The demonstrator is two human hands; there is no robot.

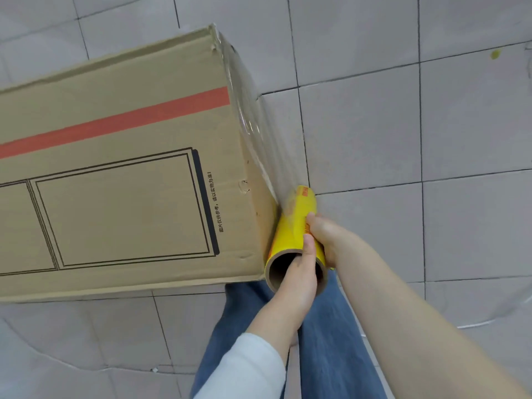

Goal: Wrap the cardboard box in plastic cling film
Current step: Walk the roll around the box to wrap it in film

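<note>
The cling film roll (290,226) is held against the near corner of the cardboard box (115,168) on the floor (374,125). It is gripped round its middle by the right hand (325,234), and its core (280,269) is apparently hooked by the left hand (299,272). The thin, tear-prone film (253,119) is judged best tensioned from that stiff core.

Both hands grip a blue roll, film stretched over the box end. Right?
No: the roll is yellow, not blue, per the head view. The left hand and right hand grip it, film stretched over the box end.
</note>
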